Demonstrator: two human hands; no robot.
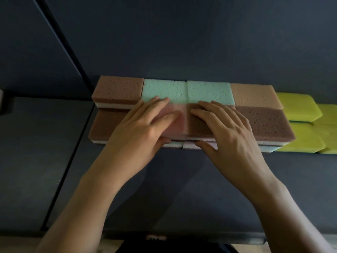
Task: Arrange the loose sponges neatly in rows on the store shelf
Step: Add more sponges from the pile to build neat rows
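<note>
The shelf [182, 189] is the largest item and the only holder in view; we see no box, bin or tray. It carries every sponge visible, all grouped toward its back, against the dark rear panel [182, 42].

The main sponge block [264, 123] sits at centre. Its top layer forms 2 rows of 4, edges touching. At least 1 further layer lies underneath, shown by pale edges at the front [189, 145]; we cannot count the layers. We judge this block nearly finished, with only squaring-up left.

The yellow sponges [299, 106] lie just beside the block on its right. They overlap one another and run out of view, so we cannot tell their number or whether they are aligned. We judge these to be the remaining work.

Back row, from the left: 1 brown-pink sponge [118, 88], 2 mint sponges [164, 89] and 1 tan sponge [253, 94]. The front row holds the pink sponge [179, 123] and the dark brown sponge [198, 125] at its middle.

The left hand [142, 128] rests flat on the pink sponge, fingers straight, thumb against the front edge. The right hand [229, 132] lies flat on the dark brown sponge, thumb touching the lower layer's front. Neither hand grips anything.
</note>
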